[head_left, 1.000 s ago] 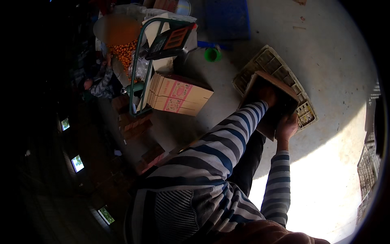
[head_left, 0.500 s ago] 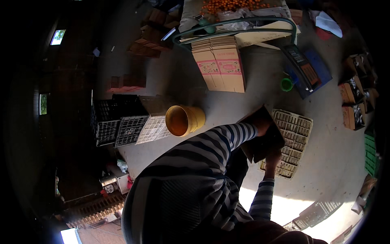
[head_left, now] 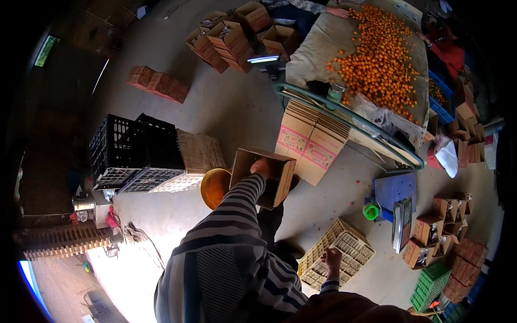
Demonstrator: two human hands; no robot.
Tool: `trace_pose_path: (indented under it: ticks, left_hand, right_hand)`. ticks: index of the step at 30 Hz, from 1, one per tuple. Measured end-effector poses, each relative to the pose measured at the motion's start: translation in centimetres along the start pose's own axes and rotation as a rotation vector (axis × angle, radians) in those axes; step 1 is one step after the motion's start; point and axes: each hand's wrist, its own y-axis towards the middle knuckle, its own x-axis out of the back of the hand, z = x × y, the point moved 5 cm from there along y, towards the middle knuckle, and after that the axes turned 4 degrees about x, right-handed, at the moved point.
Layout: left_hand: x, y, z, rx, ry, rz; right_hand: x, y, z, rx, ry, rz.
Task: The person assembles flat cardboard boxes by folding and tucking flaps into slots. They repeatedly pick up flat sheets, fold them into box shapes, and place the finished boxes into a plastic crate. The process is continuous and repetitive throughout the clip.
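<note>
My left hand [head_left: 261, 168] reaches into an open cardboard box [head_left: 284, 184] and grips it, its fingers partly hidden. The box hangs tilted in front of me, and its dark inside shows. Just left of the box is a yellow bucket [head_left: 215, 188], partly covered by it. My right hand [head_left: 333, 259] is away from the box, over a cream plastic crate [head_left: 344, 239] on the floor. Its fingers are curled in, with nothing seen in them.
Folded cartons [head_left: 312, 140] lean against a green-railed table [head_left: 318, 54] bearing many small orange fruits. A digital scale [head_left: 401, 223] and a green basket [head_left: 370, 211] stand at right. Black crates [head_left: 116, 145] stand at left. Other people are at the table, one person's hand [head_left: 338, 12] on it.
My view has turned, bringing the fruit table further in. The box has moved from above the cream crate to beside the yellow bucket. My right hand has let go of it.
</note>
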Motion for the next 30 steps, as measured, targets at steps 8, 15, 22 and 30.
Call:
trace_pose_path:
  ticks: [8, 15, 22, 30]
  left_hand:
    - [10.4, 19.5, 10.4, 0.355, 0.133, 0.045]
    - [16.9, 40.2, 10.1, 0.001, 0.650, -0.016]
    - [13.0, 31.8, -2.7, -0.457, -0.185, -0.211]
    - [-2.8, 24.5, -17.4, -0.719, -0.039, 0.330]
  right_hand:
    - [-8.3, 0.7, 8.0, -0.257, -0.101, 0.083]
    - [-15.3, 7.5, 21.5, -0.001, -0.091, 0.076]
    - [-16.8, 7.9, 21.9, -0.110, -0.186, 0.099]
    - [-13.8, 4.4, 16.4, -0.223, -0.136, 0.019]
